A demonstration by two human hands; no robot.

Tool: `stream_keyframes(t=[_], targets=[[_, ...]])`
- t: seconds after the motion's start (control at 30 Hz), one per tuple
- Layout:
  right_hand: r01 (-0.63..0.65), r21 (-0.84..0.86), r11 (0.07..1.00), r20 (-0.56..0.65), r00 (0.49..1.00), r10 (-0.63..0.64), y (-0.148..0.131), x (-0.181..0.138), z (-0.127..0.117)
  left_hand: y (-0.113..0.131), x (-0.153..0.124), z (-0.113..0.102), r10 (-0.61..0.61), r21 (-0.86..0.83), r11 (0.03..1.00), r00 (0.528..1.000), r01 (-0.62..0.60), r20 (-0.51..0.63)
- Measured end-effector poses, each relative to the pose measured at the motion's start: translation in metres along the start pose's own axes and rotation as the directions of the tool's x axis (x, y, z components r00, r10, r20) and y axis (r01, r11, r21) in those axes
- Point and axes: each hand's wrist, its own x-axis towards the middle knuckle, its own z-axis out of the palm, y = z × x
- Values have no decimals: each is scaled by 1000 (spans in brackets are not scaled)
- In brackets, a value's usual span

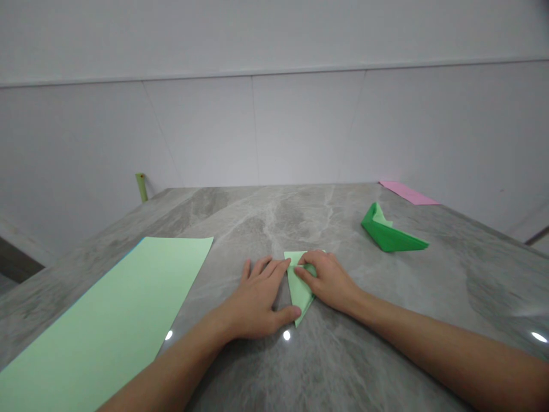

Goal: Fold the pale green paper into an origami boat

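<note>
A small folded piece of light green paper lies on the grey marbled table, narrowing to a point toward me. My left hand rests flat beside it with fingers spread, the index fingertip on its upper left edge and the thumb on its lower tip. From the right, my right hand pinches a part of the same paper near its top between thumb and index finger. Its other fingers are curled and hide the paper's right side.
A stack of large light green sheets lies at the left. To the right stands a folded green paper figure. Pink paper lies at the far right corner, near the white wall. A green strip-like object shows beyond the left edge.
</note>
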Motion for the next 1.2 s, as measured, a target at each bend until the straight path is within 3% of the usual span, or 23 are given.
stream_keyframes(t=[1.2], targets=[[6,-2,1000,-7,1000,-6,1,0,0,0,4,1,-4,-38,999,998,2,-66]])
